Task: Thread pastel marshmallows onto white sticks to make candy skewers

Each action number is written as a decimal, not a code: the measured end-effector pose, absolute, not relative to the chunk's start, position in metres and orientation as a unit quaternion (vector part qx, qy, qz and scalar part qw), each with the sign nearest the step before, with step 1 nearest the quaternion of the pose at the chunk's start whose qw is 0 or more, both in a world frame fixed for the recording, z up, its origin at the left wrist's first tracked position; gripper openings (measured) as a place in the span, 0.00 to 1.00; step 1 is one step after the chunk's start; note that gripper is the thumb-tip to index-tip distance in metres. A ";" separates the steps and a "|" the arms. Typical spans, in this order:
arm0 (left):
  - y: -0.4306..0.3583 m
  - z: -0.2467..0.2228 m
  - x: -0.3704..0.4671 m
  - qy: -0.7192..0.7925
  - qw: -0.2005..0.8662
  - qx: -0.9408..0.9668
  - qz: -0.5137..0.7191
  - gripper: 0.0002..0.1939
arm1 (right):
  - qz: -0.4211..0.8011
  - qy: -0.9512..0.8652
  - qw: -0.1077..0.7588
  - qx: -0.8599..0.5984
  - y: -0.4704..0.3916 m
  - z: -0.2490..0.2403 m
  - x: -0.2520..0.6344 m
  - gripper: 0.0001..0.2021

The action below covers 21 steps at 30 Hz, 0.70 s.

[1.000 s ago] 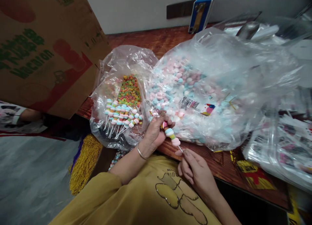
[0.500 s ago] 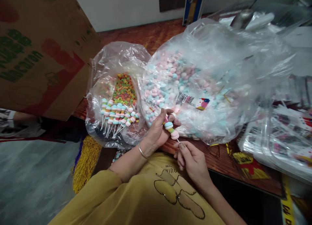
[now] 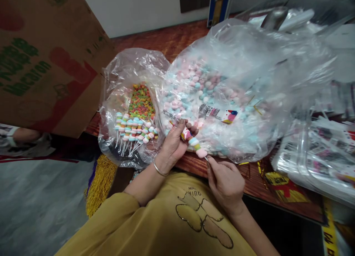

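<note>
My left hand (image 3: 177,139) is closed on a small clear wrapper with a printed pink part (image 3: 186,133). A candy skewer (image 3: 197,146) of blue, white, green and pink pieces has its top end at that wrapper. Its stick is pinched in the fingers of my right hand (image 3: 226,180), just below the pink piece. Left of my hands, several finished-looking skewers (image 3: 134,128) lie in an open plastic bag (image 3: 133,62), beside colourful ring candies (image 3: 141,102). Behind my hands a large clear bag (image 3: 249,134) holds pink, blue and white marshmallows (image 3: 205,86).
A cardboard box (image 3: 50,75) stands at the left. Flat printed wrappers (image 3: 324,152) are piled on the right of the wooden table (image 3: 163,40). A yellow packet (image 3: 287,187) lies by the front edge. Another person's arm (image 3: 27,135) shows at far left.
My right hand has moved slightly right and turned, its fingers now closer round the stick. My left hand has shifted a little left and up, and more of the wrapper's printed part shows.
</note>
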<state>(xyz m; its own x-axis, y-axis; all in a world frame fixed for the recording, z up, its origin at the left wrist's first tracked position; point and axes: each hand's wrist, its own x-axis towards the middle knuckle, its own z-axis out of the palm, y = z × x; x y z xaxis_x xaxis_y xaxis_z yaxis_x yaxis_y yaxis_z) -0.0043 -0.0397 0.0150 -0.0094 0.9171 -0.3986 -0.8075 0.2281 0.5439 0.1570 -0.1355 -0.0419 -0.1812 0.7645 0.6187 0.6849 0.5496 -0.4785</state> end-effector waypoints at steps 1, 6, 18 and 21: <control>-0.040 0.016 -0.002 0.357 0.698 0.075 0.617 0.07 | 0.018 -0.776 0.424 -0.466 -0.135 -0.043 0.158 0.12; -0.046 0.021 0.009 0.361 0.717 0.075 0.592 0.12 | 0.268 -0.659 0.469 -0.523 -0.141 -0.040 0.148 0.10; -0.039 0.015 -0.002 0.326 0.717 0.135 0.602 0.11 | 0.707 -0.260 0.498 -0.429 -0.142 -0.037 0.145 0.15; -0.040 0.019 -0.001 0.325 0.717 0.133 0.602 0.09 | 0.674 -0.329 0.486 -0.449 -0.144 -0.040 0.145 0.14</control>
